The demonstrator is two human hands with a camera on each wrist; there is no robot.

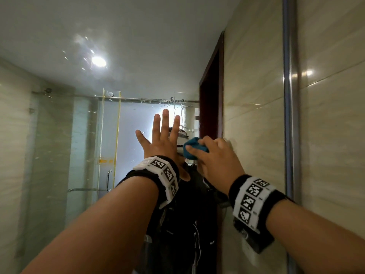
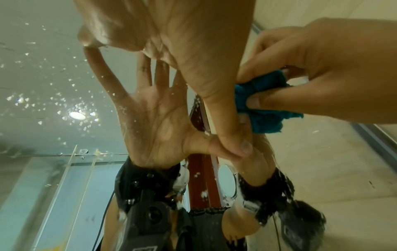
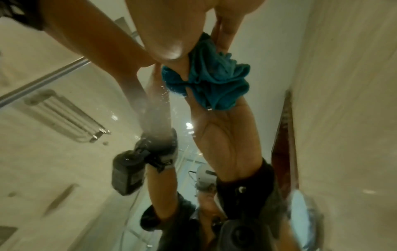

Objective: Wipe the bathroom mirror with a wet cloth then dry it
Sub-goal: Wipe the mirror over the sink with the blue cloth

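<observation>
The mirror point(image 1: 83, 135) fills most of the head view, with water drops on its glass. My left hand point(image 1: 162, 137) lies flat on it with fingers spread and straight. Just to its right, my right hand point(image 1: 215, 159) grips a bunched teal cloth point(image 1: 192, 148) and holds it against the glass near the mirror's right edge. In the left wrist view the left palm point(image 2: 171, 34) meets its reflection, and the cloth point(image 2: 262, 101) sits in the right hand's point(image 2: 322, 76) fingers. The right wrist view shows the cloth point(image 3: 214, 76) crumpled under my right hand point(image 3: 193, 25).
A metal frame strip point(image 1: 289, 115) runs down the mirror's right edge, with beige wall tiles point(image 1: 331, 135) beyond it. The mirror reflects a glass shower door, a dark red door frame, a ceiling light and a person in black.
</observation>
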